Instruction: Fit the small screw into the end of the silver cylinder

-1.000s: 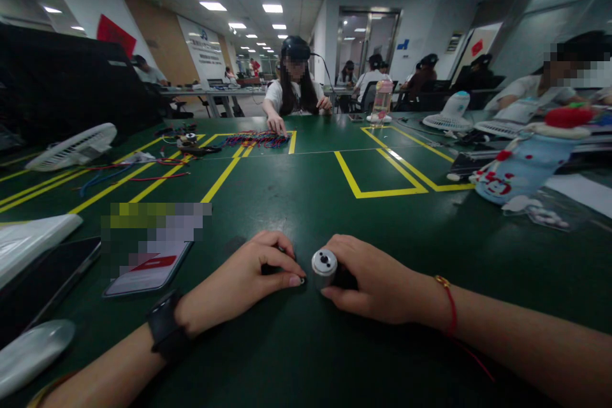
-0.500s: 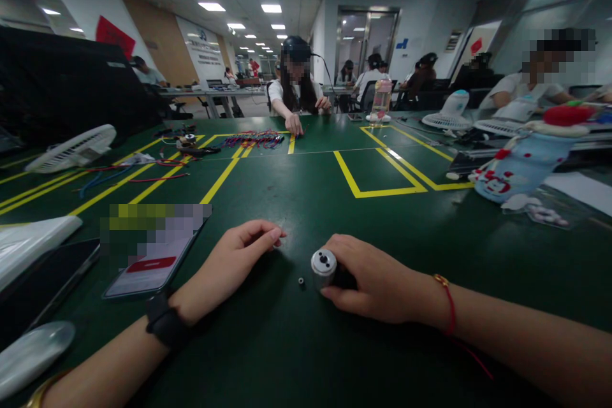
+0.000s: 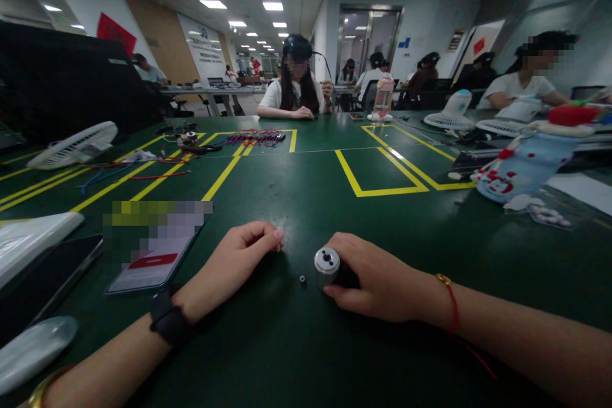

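A silver metal cylinder (image 3: 327,266) with small dark holes in its top stands on the green table (image 3: 268,357). My right hand (image 3: 368,277) is wrapped round its right side. Between my two hands lies a tiny metal ring-like part (image 3: 303,280), touched by neither. My left hand (image 3: 243,252) rests on the table left of the cylinder, thumb and fingers drawn together; whatever lies between the fingertips, if anything, is too small to name.
A phone (image 3: 160,255) lies left of my left hand, with a white mouse (image 3: 38,354) nearer me. Bundled wires (image 3: 255,138) and a fan (image 3: 74,145) lie farther off. A blue bottle (image 3: 526,162) stands at right. A person (image 3: 296,86) sits opposite.
The person opposite has drawn one hand back from the table's far part and raised the other. My hands keep the same pose; the view has shifted slightly.
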Motion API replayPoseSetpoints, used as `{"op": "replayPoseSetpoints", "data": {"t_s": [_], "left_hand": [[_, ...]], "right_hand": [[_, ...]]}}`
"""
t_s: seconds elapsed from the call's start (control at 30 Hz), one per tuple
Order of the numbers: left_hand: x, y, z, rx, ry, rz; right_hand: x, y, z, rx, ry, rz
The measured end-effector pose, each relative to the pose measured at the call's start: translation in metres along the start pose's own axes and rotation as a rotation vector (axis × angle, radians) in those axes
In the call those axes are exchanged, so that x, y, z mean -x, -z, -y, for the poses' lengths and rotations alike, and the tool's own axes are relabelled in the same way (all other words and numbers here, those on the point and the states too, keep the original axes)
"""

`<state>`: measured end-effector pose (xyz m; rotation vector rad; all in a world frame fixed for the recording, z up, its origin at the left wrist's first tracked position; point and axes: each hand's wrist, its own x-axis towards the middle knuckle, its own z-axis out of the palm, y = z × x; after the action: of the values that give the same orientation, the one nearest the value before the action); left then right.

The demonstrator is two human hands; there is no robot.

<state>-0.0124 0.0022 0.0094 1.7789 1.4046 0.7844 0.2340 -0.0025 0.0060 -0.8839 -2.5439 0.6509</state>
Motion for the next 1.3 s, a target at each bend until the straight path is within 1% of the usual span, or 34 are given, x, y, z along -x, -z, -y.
{"op": "replayPoseSetpoints", "data": {"t_s": [0.23, 0.3, 0.43, 0.57, 0.7, 0.9, 0.97, 1.03, 1.13, 1.2, 1.3], "left_hand": [[0.001, -0.001, 0.0, -0.039, -0.04, 0.027], [0.002, -0.002, 0.0, -0.061, -0.09, 0.071], [0.004, -0.004, -0.001, -0.154, -0.236, 0.2], [0.006, -0.005, -0.003, -0.272, -0.308, 0.244], [0.007, -0.006, -0.005, -0.303, -0.346, 0.269], [0.007, -0.007, -0.005, -0.298, -0.337, 0.283], [0.007, -0.006, -0.007, -0.254, -0.331, 0.277], [0.006, -0.005, -0.01, -0.2, -0.325, 0.247], [0.007, -0.004, -0.019, -0.158, -0.339, 0.151], [0.007, -0.006, -0.026, -0.152, -0.372, 0.086], [0.008, -0.011, -0.034, -0.156, -0.418, 0.034]], "right_hand": [[0.0, 0.0, 0.0, -0.01, 0.002, 0.006], [0.0, -0.001, -0.001, -0.009, 0.002, 0.001], [0.0, -0.002, -0.003, 0.0, -0.001, 0.003], [0.0, -0.002, -0.003, 0.008, 0.003, 0.007], [0.0, -0.002, -0.002, 0.008, -0.003, 0.006], [0.0, -0.002, -0.001, 0.002, -0.01, 0.002], [-0.001, -0.001, 0.0, -0.004, -0.011, 0.001], [-0.002, -0.001, 0.001, -0.001, -0.011, 0.006], [-0.002, 0.0, 0.002, 0.018, -0.011, 0.007], [-0.002, -0.001, 0.002, 0.029, -0.002, 0.002], [-0.002, -0.004, 0.0, 0.046, 0.013, -0.01]]}}
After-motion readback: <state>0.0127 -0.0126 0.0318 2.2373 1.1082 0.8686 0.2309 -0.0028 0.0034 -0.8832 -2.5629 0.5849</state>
